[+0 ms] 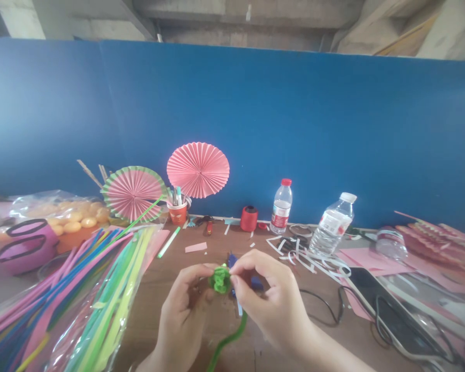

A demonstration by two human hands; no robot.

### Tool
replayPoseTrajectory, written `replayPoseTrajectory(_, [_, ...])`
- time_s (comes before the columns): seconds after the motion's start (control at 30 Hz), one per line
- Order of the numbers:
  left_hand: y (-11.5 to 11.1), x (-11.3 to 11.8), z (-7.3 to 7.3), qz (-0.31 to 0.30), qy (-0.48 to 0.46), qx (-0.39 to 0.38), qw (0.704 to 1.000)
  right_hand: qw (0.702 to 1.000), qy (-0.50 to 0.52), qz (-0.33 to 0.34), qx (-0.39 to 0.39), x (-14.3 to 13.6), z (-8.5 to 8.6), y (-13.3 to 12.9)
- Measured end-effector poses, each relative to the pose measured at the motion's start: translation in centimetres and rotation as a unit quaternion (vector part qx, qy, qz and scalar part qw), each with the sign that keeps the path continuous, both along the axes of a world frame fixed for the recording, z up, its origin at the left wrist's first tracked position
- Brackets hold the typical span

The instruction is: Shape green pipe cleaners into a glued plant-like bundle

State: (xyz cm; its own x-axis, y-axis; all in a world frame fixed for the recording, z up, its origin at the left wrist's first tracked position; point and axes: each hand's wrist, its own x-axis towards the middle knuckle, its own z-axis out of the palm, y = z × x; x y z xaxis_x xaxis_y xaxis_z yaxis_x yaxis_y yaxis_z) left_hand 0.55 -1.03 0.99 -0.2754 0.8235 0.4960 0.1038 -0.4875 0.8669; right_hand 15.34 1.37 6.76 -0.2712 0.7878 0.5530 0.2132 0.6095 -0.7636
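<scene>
A small green coil of fuzzy pipe cleaner (220,280) is held up above the brown table at the centre. My left hand (186,305) pinches it from the left with thumb and fingers. From the right, my right hand (269,294) is closed, thumb and index finger pressed together at the coil's right edge. A loose green length hangs below my right hand and curves down to the bottom edge. Behind my fingers lies a dark blue object (257,283), partly hidden.
Colourful pipe cleaners in clear plastic (112,305) spread over the left. Pink paper fans, a red cup of pens (177,213) and a red spool (249,219) stand behind. Two bottles, white strips, a black cable and a dark phone (391,310) are on the right.
</scene>
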Motion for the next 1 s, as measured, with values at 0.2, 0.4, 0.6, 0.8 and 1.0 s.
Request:
replayPoseTrajectory(0.2, [-0.10,0.09,0.34,0.012,0.011,-0.012,1.000,1.000,-0.008,-0.010,-0.017,-0.09,-0.06,-0.01])
replayPoseTrajectory(0.4, [-0.03,-0.21,-0.13,0.007,0.009,-0.031,0.999,1.000,-0.006,-0.008,-0.019,-0.07,-0.20,-0.17])
replayPoseTrajectory(0.6, [-0.01,-0.20,-0.01,0.012,0.027,-0.021,0.999,1.000,-0.007,-0.004,-0.015,-0.13,-0.10,-0.06])
replayPoseTrajectory(0.8, [0.07,-0.23,0.11,0.023,0.041,-0.012,0.999,1.000,-0.012,-0.007,-0.006,-0.04,-0.08,0.07])
replayPoseTrajectory(1.0, [0.16,0.19,0.46,0.003,-0.014,-0.038,0.999,0.999,0.005,-0.009,-0.036,-0.17,-0.49,0.21])
